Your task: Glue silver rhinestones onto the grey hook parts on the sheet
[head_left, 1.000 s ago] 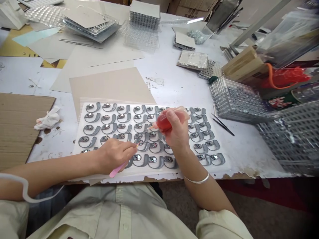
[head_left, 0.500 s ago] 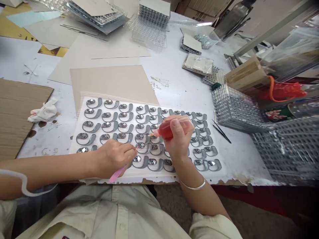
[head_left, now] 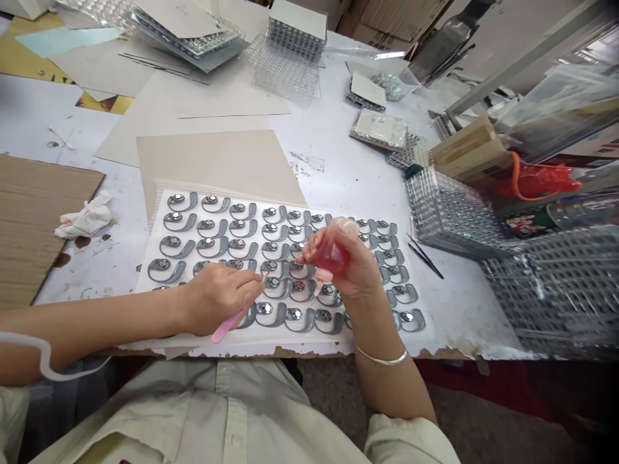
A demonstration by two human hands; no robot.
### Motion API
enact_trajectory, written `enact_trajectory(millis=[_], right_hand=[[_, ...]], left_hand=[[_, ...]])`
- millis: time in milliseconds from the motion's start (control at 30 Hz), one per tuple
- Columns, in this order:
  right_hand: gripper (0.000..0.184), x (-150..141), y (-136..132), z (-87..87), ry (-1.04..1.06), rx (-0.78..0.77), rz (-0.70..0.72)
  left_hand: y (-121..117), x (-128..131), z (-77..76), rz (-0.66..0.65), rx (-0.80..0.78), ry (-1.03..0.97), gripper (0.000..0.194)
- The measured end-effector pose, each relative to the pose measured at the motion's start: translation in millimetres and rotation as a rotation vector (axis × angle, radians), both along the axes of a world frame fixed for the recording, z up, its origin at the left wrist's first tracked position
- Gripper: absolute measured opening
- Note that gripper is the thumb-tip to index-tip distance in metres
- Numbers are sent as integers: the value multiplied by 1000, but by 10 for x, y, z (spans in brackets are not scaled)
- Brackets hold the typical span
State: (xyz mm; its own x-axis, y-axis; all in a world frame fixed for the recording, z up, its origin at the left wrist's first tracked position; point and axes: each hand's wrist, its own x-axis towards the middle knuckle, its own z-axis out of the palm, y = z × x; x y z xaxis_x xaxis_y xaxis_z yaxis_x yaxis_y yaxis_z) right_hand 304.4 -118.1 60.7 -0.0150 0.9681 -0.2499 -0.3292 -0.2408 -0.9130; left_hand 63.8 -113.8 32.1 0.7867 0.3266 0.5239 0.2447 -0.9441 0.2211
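Note:
A white sheet point(head_left: 155, 212) lies at the table's front edge, covered with rows of several grey hook-shaped pieces point(head_left: 180, 222), each set with a shiny stone. My left hand point(head_left: 217, 296) rests on the sheet and pinches a pink stick point(head_left: 227, 328) whose tip points at a piece in the lower middle rows. My right hand point(head_left: 345, 261) is closed round a small red squeeze bottle point(head_left: 331, 252), held tilted just above the middle of the sheet. A silver bangle point(head_left: 382, 357) sits on my right wrist.
A crumpled tissue point(head_left: 84, 218) and brown cardboard point(head_left: 33, 219) lie to the left. Beige card point(head_left: 217, 161) sits behind the sheet. Black tweezers point(head_left: 425, 256) and clear studded trays point(head_left: 449, 212) stand to the right, with stacked trays point(head_left: 290, 38) and an orange bag point(head_left: 536, 180) further back.
My right hand has turned the red bottle so that its nozzle points more downward, and has shifted slightly right. My left hand with the pink stick has stayed in place.

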Motion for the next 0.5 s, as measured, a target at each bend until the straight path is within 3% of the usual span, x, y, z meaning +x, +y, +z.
enact_trajectory(millis=[133,500], right_hand=[[39,-6,-30,76,77,-97,212],[32,-66,-85,-67,67,-147,351]], left_hand=[[-16,-2,-37,-4,-54,27,14],[-21,12,-70,19,-67,102,10]])
